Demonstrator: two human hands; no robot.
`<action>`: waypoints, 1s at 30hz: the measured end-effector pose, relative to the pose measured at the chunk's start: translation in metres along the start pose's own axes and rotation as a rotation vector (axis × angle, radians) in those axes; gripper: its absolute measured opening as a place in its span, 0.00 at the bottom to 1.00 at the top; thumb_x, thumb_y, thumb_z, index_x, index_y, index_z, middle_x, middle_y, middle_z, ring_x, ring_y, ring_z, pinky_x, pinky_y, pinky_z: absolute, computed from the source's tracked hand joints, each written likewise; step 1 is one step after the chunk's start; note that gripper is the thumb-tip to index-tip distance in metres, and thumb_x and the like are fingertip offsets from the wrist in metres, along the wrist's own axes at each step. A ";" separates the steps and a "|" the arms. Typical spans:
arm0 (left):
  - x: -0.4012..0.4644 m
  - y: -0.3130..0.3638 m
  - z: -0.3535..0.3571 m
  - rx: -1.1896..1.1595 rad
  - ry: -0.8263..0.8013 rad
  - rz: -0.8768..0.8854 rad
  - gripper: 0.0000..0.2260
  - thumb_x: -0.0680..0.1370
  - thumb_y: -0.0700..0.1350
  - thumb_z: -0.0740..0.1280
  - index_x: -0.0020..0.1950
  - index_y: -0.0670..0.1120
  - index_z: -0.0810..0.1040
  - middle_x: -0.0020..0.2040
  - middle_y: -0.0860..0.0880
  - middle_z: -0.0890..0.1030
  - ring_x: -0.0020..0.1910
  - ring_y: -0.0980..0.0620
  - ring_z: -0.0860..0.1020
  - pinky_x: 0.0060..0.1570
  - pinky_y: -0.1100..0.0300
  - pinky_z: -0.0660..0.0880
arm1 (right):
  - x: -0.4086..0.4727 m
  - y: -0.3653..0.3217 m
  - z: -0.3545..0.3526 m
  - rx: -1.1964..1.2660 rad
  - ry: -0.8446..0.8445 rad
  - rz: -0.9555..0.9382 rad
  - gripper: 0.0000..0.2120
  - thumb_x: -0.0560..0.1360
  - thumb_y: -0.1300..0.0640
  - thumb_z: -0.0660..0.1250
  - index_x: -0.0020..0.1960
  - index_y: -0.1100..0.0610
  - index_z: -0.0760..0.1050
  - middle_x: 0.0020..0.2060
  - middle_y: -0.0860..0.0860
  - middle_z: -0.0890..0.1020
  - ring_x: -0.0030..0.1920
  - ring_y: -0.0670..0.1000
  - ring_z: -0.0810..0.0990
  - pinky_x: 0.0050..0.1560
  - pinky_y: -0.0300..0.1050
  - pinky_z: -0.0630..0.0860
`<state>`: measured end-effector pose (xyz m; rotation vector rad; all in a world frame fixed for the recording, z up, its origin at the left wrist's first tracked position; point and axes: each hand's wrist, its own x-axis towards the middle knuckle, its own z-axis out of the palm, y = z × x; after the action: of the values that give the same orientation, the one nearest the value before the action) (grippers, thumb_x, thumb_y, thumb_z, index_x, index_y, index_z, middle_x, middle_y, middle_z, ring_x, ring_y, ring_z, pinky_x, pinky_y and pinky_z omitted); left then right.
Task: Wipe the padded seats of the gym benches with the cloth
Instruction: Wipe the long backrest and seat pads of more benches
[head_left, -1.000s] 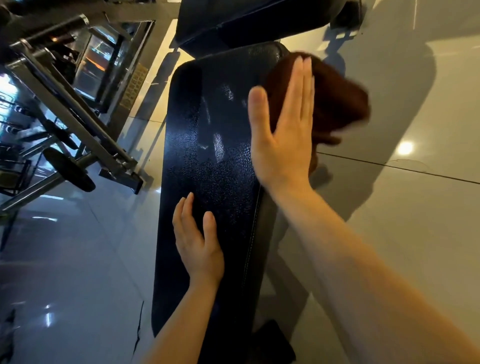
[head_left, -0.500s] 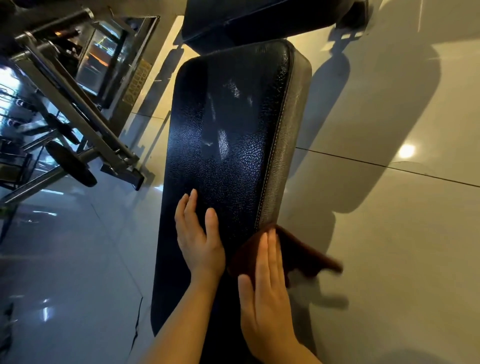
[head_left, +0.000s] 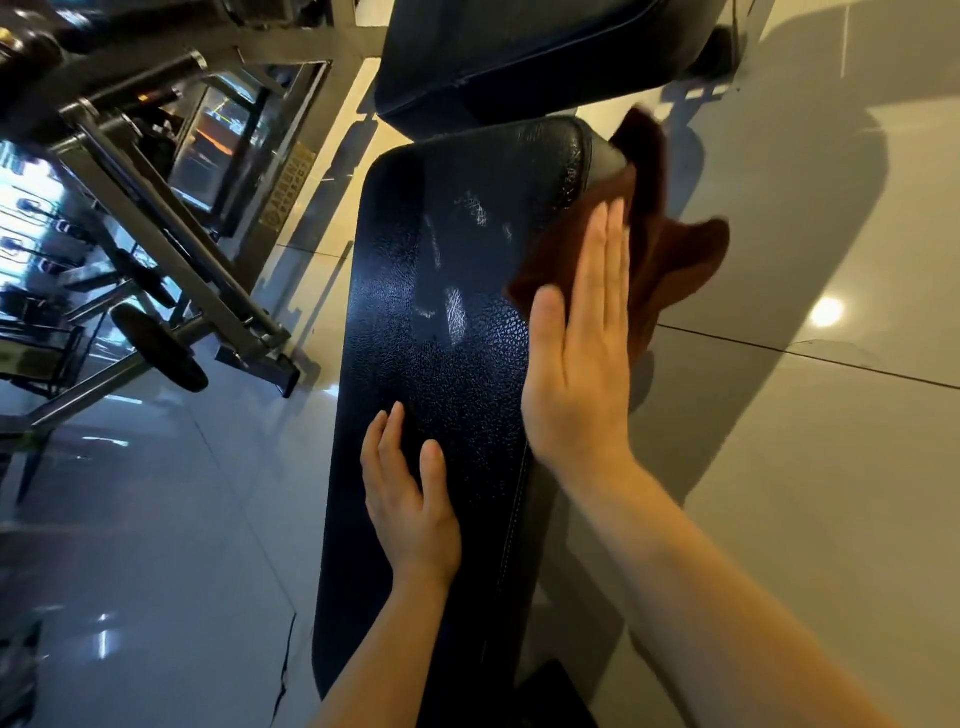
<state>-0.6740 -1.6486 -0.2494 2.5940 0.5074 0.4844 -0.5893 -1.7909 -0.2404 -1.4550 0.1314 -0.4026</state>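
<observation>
The right hand (head_left: 576, 358) pressed flat, fingers straight, on the brown cloth (head_left: 670, 249) at the black bench (head_left: 441, 322) pad's far right edge. The left hand (head_left: 410, 509) lay open on the pad. Glossy floor (head_left: 805, 467) tiles reflected light; a rack (head_left: 156, 249) stood left.

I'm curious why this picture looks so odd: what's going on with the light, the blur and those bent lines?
Head view: the brown cloth is smeared by motion blur at its edges, while the left hand resting on the bench pad looks sharp; a lamp glares off the glossy floor; long shadows cross the tiles; the wide lens tilts and bends the metal frame.
</observation>
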 end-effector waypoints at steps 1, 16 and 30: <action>0.000 0.000 -0.001 0.001 -0.001 -0.001 0.24 0.76 0.64 0.50 0.72 0.60 0.60 0.76 0.52 0.62 0.74 0.56 0.60 0.73 0.42 0.59 | -0.019 0.002 -0.001 -0.007 -0.029 -0.007 0.26 0.84 0.55 0.50 0.79 0.61 0.46 0.79 0.53 0.50 0.79 0.50 0.46 0.78 0.45 0.45; 0.000 0.002 -0.002 -0.011 -0.003 -0.033 0.25 0.76 0.64 0.51 0.71 0.60 0.60 0.76 0.51 0.62 0.75 0.54 0.60 0.73 0.41 0.58 | -0.005 -0.028 0.006 0.066 0.049 0.195 0.27 0.82 0.48 0.45 0.78 0.56 0.46 0.78 0.45 0.50 0.79 0.46 0.45 0.78 0.41 0.42; -0.001 0.014 -0.005 0.004 -0.026 -0.065 0.28 0.75 0.64 0.50 0.74 0.55 0.62 0.76 0.49 0.63 0.74 0.50 0.62 0.72 0.42 0.61 | -0.113 0.002 -0.004 -0.047 -0.120 0.033 0.25 0.84 0.45 0.43 0.79 0.45 0.41 0.79 0.41 0.47 0.79 0.48 0.48 0.75 0.53 0.52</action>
<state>-0.6731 -1.6592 -0.2382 2.5748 0.5827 0.4280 -0.6953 -1.7552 -0.2601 -1.5179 0.0689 -0.2867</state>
